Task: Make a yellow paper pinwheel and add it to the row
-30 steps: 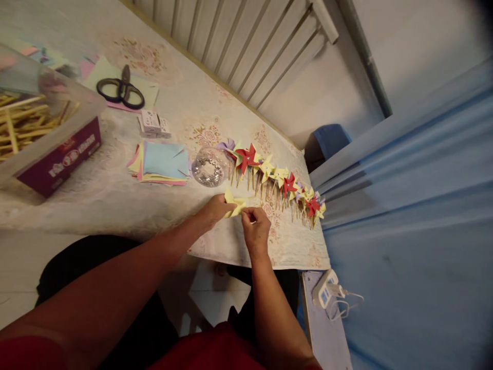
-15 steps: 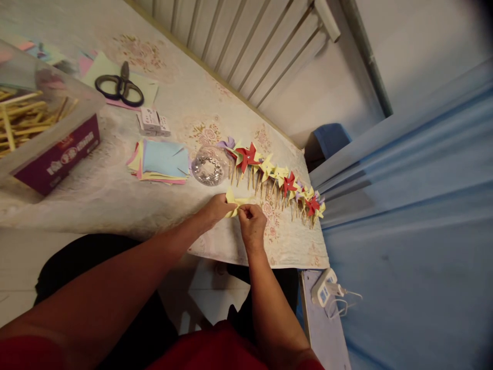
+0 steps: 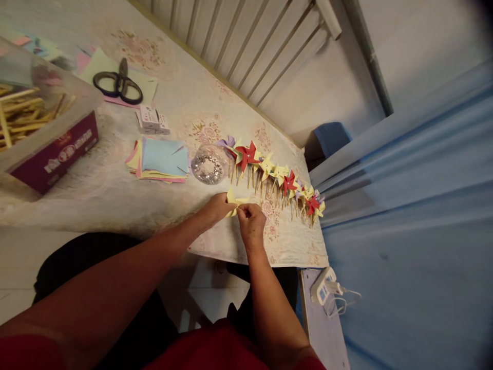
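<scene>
A yellow paper pinwheel with folded points is between my two hands, just above the near part of the table. My left hand grips it from the left, thumb and fingers pressed on the paper. On its right side, the closed fingertips of my right hand pinch at the pinwheel near its middle; any small part between them is hidden. Beyond my hands lies a row of finished-looking pinwheels in red, yellow and purple on thin sticks. A round clear dish of small shiny metal pieces sits close by.
Left of the dish lies a stack of coloured paper squares, blue on top. Small white boxes and dark-handled scissors on paper are behind it. A clear plastic box holds sticks. A power strip rests right of the table.
The camera view has shifted very slightly. Both hands stay at the pinwheel in almost the same pose, with little visible movement of the right fingers.
</scene>
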The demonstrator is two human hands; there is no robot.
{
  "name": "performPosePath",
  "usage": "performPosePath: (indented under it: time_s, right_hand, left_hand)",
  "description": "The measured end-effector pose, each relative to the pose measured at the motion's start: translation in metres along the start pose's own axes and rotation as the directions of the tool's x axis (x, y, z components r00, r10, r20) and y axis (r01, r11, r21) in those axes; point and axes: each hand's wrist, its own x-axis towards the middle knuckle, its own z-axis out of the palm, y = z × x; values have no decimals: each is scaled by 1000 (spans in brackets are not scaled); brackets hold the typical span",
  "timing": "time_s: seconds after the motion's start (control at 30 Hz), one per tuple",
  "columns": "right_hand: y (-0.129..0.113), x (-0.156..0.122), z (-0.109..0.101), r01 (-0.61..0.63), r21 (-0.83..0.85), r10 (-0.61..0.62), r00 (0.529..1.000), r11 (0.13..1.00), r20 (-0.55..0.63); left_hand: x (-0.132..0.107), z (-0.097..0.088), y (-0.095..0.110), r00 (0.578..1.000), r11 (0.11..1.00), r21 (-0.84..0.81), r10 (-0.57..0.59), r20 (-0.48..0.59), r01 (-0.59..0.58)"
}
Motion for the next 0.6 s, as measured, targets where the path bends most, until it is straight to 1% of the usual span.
performPosePath:
  time_s: [0.1,0.27,0.4,0.47,0.6]
  right_hand:
    - [0,0,-1,9,3,-9,1000,1000,19]
    - [-1,0,-3,35,23,-35,999,999,19]
    - [0,0,-3,14,22,-15,1000,1000,25]
    - [1,1,-3,-6,13,5,999,1000,40]
    - [0,4,-6,-26,-30,29,995,999,93]
  left_hand:
    - [2,-1,-2,1000,999,51,16,-17,-15]
    - [1,0,-2,1000,998,62,13,-25,-11]
    - [0,0,-1,1000,997,74,16,-13,-15]
    - [0,0,-1,999,992,124,34,-14,-32]
    - [0,0,-1,997,955,290,73,-15,-65]
